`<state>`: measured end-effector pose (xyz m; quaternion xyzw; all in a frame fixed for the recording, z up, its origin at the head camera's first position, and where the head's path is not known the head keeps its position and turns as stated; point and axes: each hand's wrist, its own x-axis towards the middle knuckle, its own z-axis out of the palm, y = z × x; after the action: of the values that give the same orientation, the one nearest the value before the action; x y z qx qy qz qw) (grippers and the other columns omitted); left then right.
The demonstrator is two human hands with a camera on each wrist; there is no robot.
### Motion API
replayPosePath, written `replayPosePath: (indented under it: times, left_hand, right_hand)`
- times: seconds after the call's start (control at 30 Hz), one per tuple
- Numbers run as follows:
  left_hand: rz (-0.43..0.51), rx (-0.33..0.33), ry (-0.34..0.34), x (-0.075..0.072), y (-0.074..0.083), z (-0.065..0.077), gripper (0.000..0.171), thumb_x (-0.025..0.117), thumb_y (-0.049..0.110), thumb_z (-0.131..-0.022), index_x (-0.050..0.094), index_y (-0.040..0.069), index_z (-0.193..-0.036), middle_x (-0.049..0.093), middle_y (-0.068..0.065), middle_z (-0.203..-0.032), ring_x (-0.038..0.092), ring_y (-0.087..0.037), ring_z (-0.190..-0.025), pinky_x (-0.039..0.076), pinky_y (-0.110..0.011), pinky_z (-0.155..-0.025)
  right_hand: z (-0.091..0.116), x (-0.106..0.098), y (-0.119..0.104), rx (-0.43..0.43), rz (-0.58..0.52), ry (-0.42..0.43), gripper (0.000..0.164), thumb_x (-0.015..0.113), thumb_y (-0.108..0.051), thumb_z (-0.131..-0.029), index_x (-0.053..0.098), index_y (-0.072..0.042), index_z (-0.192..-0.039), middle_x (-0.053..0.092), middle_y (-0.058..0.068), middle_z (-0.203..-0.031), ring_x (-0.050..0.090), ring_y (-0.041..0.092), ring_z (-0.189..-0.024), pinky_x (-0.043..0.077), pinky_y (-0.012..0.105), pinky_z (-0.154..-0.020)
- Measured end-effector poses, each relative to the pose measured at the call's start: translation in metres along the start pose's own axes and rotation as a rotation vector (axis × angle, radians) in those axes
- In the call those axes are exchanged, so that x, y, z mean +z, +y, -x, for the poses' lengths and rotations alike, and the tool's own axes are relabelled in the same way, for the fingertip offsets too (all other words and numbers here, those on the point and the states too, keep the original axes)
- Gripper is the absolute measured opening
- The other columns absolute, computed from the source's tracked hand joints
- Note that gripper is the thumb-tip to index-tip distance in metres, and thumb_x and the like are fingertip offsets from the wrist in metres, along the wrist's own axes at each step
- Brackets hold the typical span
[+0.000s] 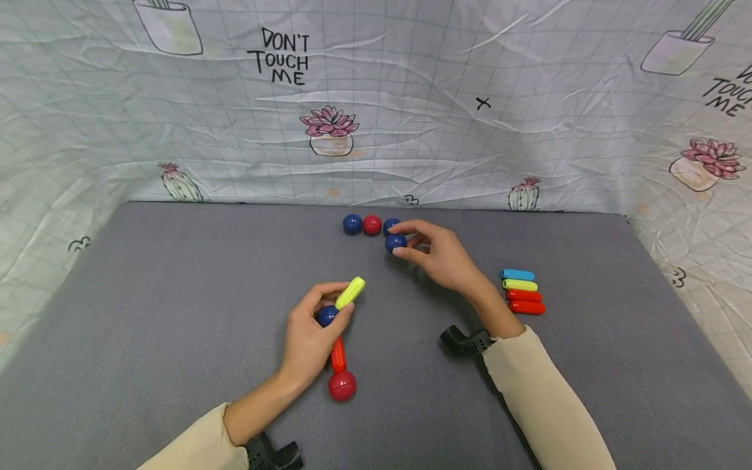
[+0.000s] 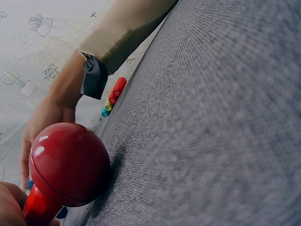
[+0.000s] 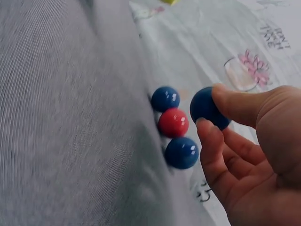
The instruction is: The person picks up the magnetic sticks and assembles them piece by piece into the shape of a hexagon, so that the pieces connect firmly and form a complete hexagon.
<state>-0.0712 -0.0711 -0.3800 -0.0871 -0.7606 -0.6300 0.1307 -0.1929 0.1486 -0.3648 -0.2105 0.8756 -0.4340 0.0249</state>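
Note:
My left hand (image 1: 308, 336) grips a chain of toy pieces around its blue ball (image 1: 327, 316). A yellow stick (image 1: 350, 293) points up and away from that ball, and a red stick (image 1: 337, 355) runs from it toward me to a red ball (image 1: 343, 386). That red ball (image 2: 69, 165) looms large in the left wrist view, close above the grey cloth. Between thumb and fingertip, my right hand (image 1: 443, 258) pinches another blue ball (image 3: 209, 108), held apart from the row of balls at the back.
At the table's back edge sit a blue ball (image 1: 352, 224), a red ball (image 1: 372, 225) and a partly covered blue ball (image 1: 390, 226). On the right lie a blue stick (image 1: 517, 275), a yellow stick (image 1: 519, 285) and two red sticks (image 1: 524, 296). A printed cloth (image 1: 411, 130) hangs behind.

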Motion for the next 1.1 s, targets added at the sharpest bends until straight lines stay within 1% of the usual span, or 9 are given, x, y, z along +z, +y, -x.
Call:
replayPosePath:
  times: [0.17, 0.23, 0.33, 0.43, 0.53, 0.7, 0.9, 1.1]
  left_hand:
    - [0.001, 0.0, 0.0, 0.0, 0.0, 0.0, 0.029, 0.067, -0.009, -0.083, 0.063, -0.004, -0.112, 0.065, -0.014, -0.098, 0.059, -0.025, -0.077, 0.048, -0.022, -0.065]
    - [0.001, -0.002, 0.001, 0.0, 0.0, 0.0, 0.029, 0.067, -0.009, -0.083, 0.063, -0.004, -0.112, 0.065, -0.014, -0.098, 0.059, -0.025, -0.077, 0.048, -0.021, -0.066]
    - [-0.001, -0.001, 0.003, 0.0, 0.0, 0.0, 0.029, 0.067, -0.009, -0.083, 0.063, -0.004, -0.112, 0.065, -0.014, -0.098, 0.059, -0.025, -0.077, 0.048, -0.022, -0.066]
    - [-0.002, -0.002, 0.0, 0.0, 0.0, 0.0, 0.029, 0.067, -0.009, -0.084, 0.062, -0.004, -0.112, 0.065, -0.014, -0.098, 0.059, -0.025, -0.076, 0.048, -0.023, -0.065]
    - [-0.001, -0.007, -0.005, 0.0, 0.0, 0.0, 0.029, 0.067, -0.009, -0.084, 0.062, -0.004, -0.112, 0.065, -0.014, -0.098, 0.059, -0.025, -0.076, 0.048, -0.023, -0.065]
    - [0.004, -0.017, -0.006, 0.0, 0.001, 0.0, 0.029, 0.067, -0.008, -0.084, 0.062, -0.004, -0.112, 0.065, -0.014, -0.098, 0.058, -0.024, -0.076, 0.047, -0.022, -0.064]
    - [0.0, -0.023, -0.005, 0.0, 0.002, 0.0, 0.029, 0.067, -0.009, -0.084, 0.062, -0.004, -0.112, 0.065, -0.014, -0.097, 0.058, -0.021, -0.074, 0.047, -0.022, -0.063]
    - [-0.011, -0.028, -0.002, 0.001, 0.001, 0.0, 0.029, 0.067, -0.009, -0.084, 0.062, -0.005, -0.111, 0.065, -0.014, -0.095, 0.057, -0.017, -0.071, 0.046, -0.021, -0.06]
  right_hand:
    - [0.002, 0.0, -0.011, -0.059, -0.101, -0.094, 0.031, 0.069, -0.02, -0.09, 0.064, -0.015, -0.121, 0.061, -0.001, -0.108, 0.058, 0.017, -0.088, 0.049, 0.037, -0.072]
    - [0.003, 0.002, -0.014, -0.077, -0.128, -0.129, 0.031, 0.069, -0.02, -0.09, 0.063, -0.015, -0.121, 0.061, -0.001, -0.106, 0.057, 0.017, -0.089, 0.049, 0.038, -0.071]
    - [0.005, 0.004, -0.018, -0.094, -0.152, -0.159, 0.031, 0.069, -0.02, -0.09, 0.063, -0.016, -0.12, 0.061, 0.0, -0.105, 0.057, 0.017, -0.088, 0.048, 0.037, -0.068]
    - [0.005, 0.006, -0.021, -0.102, -0.176, -0.176, 0.032, 0.07, -0.019, -0.089, 0.064, -0.014, -0.12, 0.061, 0.002, -0.103, 0.058, 0.018, -0.085, 0.045, 0.034, -0.063]
    - [0.006, 0.009, -0.022, -0.113, -0.195, -0.193, 0.031, 0.071, -0.017, -0.089, 0.064, -0.013, -0.119, 0.062, 0.001, -0.103, 0.059, 0.018, -0.084, 0.045, 0.032, -0.06]
    - [0.006, 0.013, -0.022, -0.109, -0.202, -0.225, 0.03, 0.07, -0.018, -0.089, 0.064, -0.014, -0.118, 0.062, -0.003, -0.105, 0.06, 0.016, -0.085, 0.048, 0.032, -0.063]
    - [0.006, 0.015, -0.025, -0.11, -0.191, -0.237, 0.03, 0.071, -0.018, -0.088, 0.065, -0.015, -0.117, 0.062, -0.005, -0.107, 0.06, 0.015, -0.085, 0.05, 0.034, -0.064]
    - [0.007, 0.015, -0.027, -0.104, -0.206, -0.249, 0.03, 0.072, -0.017, -0.088, 0.065, -0.015, -0.117, 0.063, -0.005, -0.108, 0.061, 0.015, -0.086, 0.05, 0.034, -0.065]
